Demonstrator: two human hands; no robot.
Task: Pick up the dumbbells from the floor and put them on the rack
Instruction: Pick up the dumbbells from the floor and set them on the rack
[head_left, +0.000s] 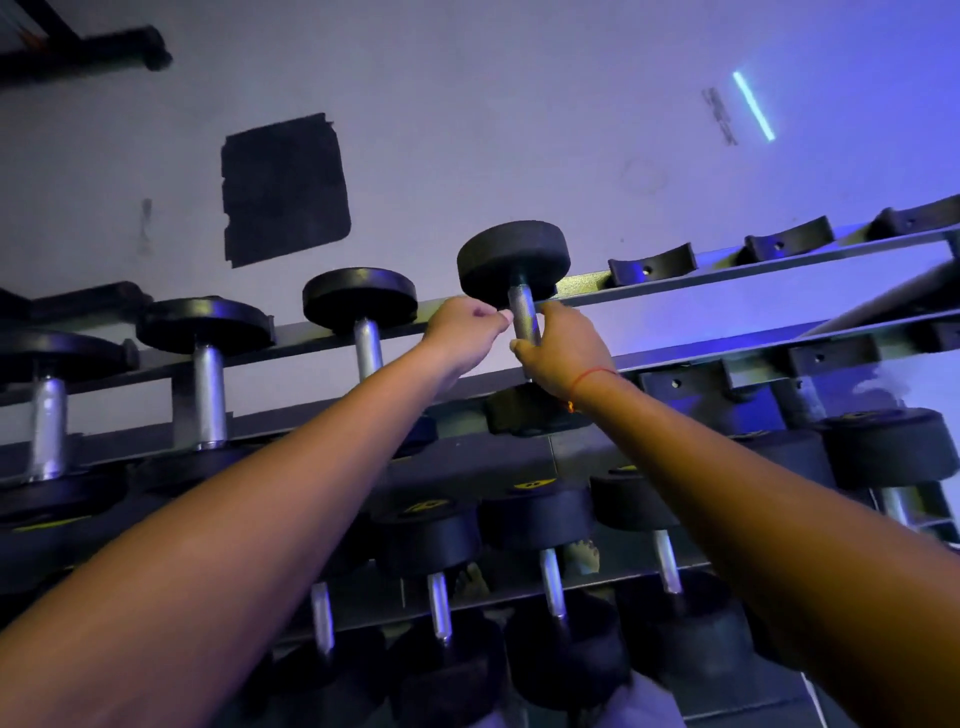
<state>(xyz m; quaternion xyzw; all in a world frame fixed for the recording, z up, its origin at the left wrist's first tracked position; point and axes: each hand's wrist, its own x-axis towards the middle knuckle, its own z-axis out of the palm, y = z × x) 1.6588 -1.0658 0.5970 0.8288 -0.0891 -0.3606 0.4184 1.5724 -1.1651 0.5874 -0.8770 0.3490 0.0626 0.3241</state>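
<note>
A black round-headed dumbbell (514, 262) with a steel handle lies across the top tier of the rack (727, 275), its far head against the back rail. My right hand (563, 353) grips the handle from the right, thumb wrapped under it. Curled fingers of my left hand (465, 338) pinch the handle's upper part from the left. The near head of this dumbbell is mostly hidden behind my right wrist.
Three more dumbbells (359, 299) rest on the top tier to the left. Empty black cradles (652, 265) follow to the right. The lower tiers hold several dumbbells (535, 514). A dark patch (285, 187) marks the wall behind.
</note>
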